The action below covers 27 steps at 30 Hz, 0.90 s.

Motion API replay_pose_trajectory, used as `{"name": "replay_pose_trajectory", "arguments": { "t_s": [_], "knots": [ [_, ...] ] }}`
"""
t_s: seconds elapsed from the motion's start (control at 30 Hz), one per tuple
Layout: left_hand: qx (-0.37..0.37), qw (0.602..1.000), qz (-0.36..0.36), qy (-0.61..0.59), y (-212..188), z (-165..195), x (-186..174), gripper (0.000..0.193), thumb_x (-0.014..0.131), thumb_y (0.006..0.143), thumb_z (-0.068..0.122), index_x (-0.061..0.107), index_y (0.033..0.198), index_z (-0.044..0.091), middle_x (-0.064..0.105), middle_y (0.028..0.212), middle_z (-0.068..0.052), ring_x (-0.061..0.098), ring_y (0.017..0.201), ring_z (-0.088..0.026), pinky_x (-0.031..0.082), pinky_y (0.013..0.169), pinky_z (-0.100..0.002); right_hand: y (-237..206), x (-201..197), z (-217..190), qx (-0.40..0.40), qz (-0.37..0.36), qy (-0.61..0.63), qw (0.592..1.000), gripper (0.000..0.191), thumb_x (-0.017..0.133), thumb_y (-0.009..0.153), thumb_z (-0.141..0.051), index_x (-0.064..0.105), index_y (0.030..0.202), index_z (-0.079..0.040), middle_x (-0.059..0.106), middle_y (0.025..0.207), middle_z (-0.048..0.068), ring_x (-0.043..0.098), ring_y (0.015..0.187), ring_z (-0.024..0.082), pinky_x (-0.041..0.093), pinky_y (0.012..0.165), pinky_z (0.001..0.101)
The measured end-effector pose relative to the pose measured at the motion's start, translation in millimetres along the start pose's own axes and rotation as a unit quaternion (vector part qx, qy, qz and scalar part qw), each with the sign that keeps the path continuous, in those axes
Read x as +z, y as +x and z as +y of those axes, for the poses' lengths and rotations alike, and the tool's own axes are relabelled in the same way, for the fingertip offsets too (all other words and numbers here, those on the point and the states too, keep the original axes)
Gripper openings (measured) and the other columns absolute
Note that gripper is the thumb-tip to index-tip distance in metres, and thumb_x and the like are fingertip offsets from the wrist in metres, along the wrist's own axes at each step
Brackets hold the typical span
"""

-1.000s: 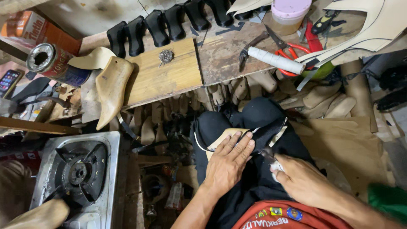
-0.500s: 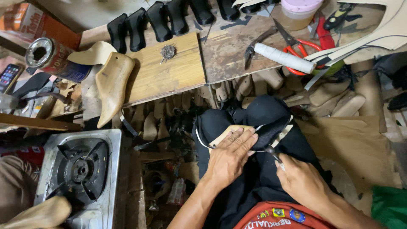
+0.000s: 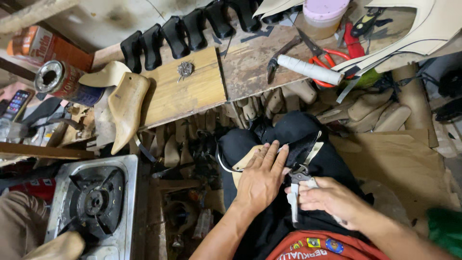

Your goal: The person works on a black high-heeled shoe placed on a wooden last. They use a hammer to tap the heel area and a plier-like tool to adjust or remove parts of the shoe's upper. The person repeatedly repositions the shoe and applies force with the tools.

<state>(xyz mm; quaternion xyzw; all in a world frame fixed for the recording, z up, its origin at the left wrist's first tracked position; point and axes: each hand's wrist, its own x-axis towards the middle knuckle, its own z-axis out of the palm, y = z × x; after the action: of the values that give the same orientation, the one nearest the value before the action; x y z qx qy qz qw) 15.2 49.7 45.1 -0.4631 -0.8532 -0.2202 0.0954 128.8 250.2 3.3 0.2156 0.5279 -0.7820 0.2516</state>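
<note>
Left hand (image 3: pixel 262 180) flat, fingers spread and extended, pressing on a tan shoe last (image 3: pixel 245 161) wrapped in black upper material (image 3: pixel 301 147), all resting on the lap over black trousers. Right hand (image 3: pixel 332 197) closed around pale-handled pliers (image 3: pixel 296 192), metal head meeting the black material just beside the left fingertips. Hands close together, nearly touching.

Ahead, wooden counter (image 3: pixel 192 94) edge running just beyond the knees, wooden lasts packed beneath it. On top: bare wooden last (image 3: pixel 126 108) hanging over the near edge, row of black heels (image 3: pixel 178 31) along the far edge, red-handled scissors (image 3: pixel 322 55), white roll (image 3: pixel 310 70), pink-lidded jar (image 3: pixel 325 14). Far left, cylindrical can (image 3: pixel 62 82) on its side, orange box (image 3: pixel 45 45) behind. Low left, gas burner (image 3: pixel 91 202). Right, brown cardboard sheet (image 3: pixel 399 163) on the floor, least cluttered stretch.
</note>
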Motion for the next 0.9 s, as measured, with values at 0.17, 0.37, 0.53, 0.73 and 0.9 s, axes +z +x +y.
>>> {"name": "replay_pose_trajectory", "arguments": {
  "t_s": [0.17, 0.37, 0.53, 0.73, 0.9],
  "knots": [
    [0.009, 1.000, -0.018, -0.006, 4, 3, -6, 0.059, 0.065, 0.094, 0.023, 0.049, 0.148, 0.003, 0.055, 0.147, -0.024, 0.055, 0.133, -0.044, 0.043, 0.112, -0.053, -5, -14, -29, -0.036, -0.030, -0.118, 0.992, 0.028, 0.063, 0.091, -0.020, 0.071, 0.105, 0.003, 0.078, 0.096, 0.012, 0.079, 0.092, 0.022, 0.063, 0.086, 0.0391],
    [-0.006, 0.999, -0.023, -0.040, 9, -4, -10, 0.057, 0.067, 0.095, 0.025, 0.053, 0.146, 0.005, 0.058, 0.146, -0.021, 0.055, 0.134, -0.042, 0.043, 0.113, -0.051, -6, -8, -26, -0.203, 0.106, -0.373, 0.899, 0.023, 0.061, 0.092, -0.027, 0.066, 0.099, -0.006, 0.066, 0.063, 0.008, 0.064, 0.049, 0.019, 0.055, 0.049, 0.0370],
    [-0.012, 0.998, -0.033, -0.046, 13, -7, -6, 0.055, 0.067, 0.096, 0.027, 0.055, 0.146, 0.005, 0.059, 0.146, -0.021, 0.054, 0.136, -0.042, 0.042, 0.114, -0.050, 0, -15, -21, -0.205, 0.140, -0.457, 0.854, 0.019, 0.064, 0.091, -0.023, 0.066, 0.091, -0.004, 0.069, 0.064, 0.016, 0.070, 0.056, 0.032, 0.053, 0.054, 0.0429],
    [-0.065, 0.996, -0.012, -0.060, 22, 5, -5, 0.051, 0.063, 0.099, 0.034, 0.058, 0.142, 0.007, 0.062, 0.139, -0.020, 0.055, 0.132, -0.043, 0.042, 0.111, -0.052, 4, -11, -16, -0.194, 0.184, -0.545, 0.795, 0.017, 0.066, 0.086, -0.019, 0.065, 0.095, -0.005, 0.071, 0.073, 0.021, 0.071, 0.072, 0.040, 0.054, 0.063, 0.0499],
    [-0.059, 0.998, -0.004, -0.010, 24, 12, -1, 0.051, 0.061, 0.101, 0.035, 0.057, 0.143, 0.006, 0.063, 0.136, -0.021, 0.058, 0.127, -0.043, 0.046, 0.106, -0.052, -7, -7, -29, -0.215, 0.166, -0.538, 0.798, 0.017, 0.065, 0.086, -0.018, 0.065, 0.095, -0.004, 0.072, 0.073, 0.019, 0.071, 0.069, 0.039, 0.055, 0.063, 0.0483]
  ]
}}
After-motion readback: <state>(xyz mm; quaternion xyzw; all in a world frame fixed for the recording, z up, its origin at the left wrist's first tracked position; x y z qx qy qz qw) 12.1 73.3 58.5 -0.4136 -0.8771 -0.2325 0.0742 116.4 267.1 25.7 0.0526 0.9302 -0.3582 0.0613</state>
